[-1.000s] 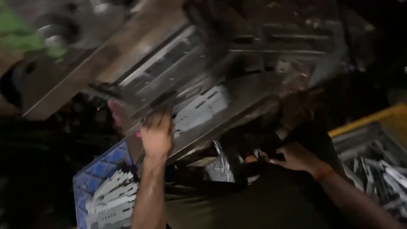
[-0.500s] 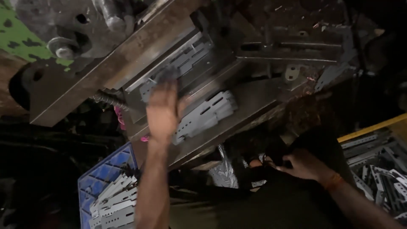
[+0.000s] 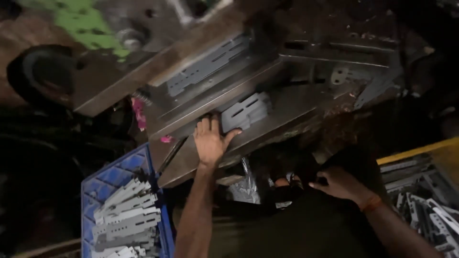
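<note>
My left hand (image 3: 210, 139) lies flat on the steel bed of a press machine (image 3: 287, 102), fingers spread, its thumb touching the near edge of a small stack of grey slotted metal plates (image 3: 246, 112). Another slotted plate (image 3: 206, 66) sits higher up in the die. My right hand (image 3: 337, 182) is low at the right, in the dark below the machine bed, fingers curled near some dim objects; I cannot make out whether it grips anything. An orange band circles its wrist.
A blue plastic crate (image 3: 122, 174) with several grey slotted plates (image 3: 125, 217) stands at the lower left. A yellow-edged bin (image 3: 420, 150) of similar metal parts (image 3: 430, 210) is at the lower right. A crumpled clear plastic bag (image 3: 246, 186) hangs under the bed.
My left hand reached up over the plates on the bed, then drew back to their near edge. My right hand stayed low at the right.
</note>
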